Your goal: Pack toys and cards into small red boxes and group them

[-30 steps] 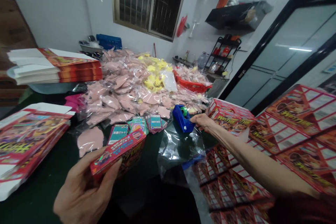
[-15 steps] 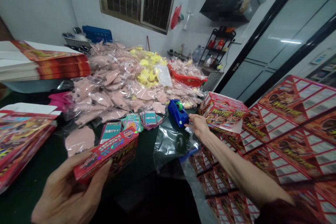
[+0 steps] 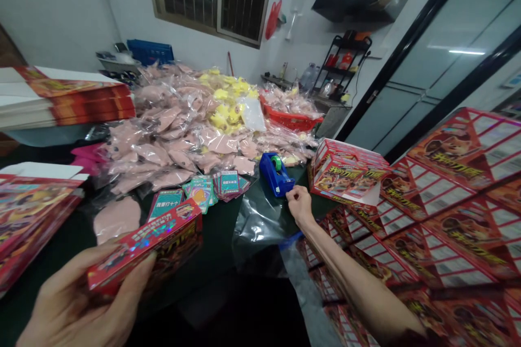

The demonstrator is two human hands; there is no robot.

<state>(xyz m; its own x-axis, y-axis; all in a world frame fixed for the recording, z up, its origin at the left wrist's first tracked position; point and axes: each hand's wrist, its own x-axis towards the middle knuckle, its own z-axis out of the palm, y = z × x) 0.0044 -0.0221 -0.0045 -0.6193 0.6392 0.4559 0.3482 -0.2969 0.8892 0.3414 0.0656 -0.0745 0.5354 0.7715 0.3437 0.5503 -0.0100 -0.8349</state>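
Within left grip (image 3: 77, 306): red box (image 3: 158, 236), near end clasped | Beside blue dispenser (image 3: 275, 178): right grip (image 3: 300, 206) pinched, contents unclear

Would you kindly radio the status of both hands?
Left hand gripping red box. Right hand at blue tape dispenser. Card piles just beyond the box.

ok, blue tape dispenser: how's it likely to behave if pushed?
The blue tape dispenser looks low and long, so it should resist tipping. Its body looks moulded and rigid, so probably little flex. Clear plastic lies by its near end, so pushing that way may rumple the plastic.
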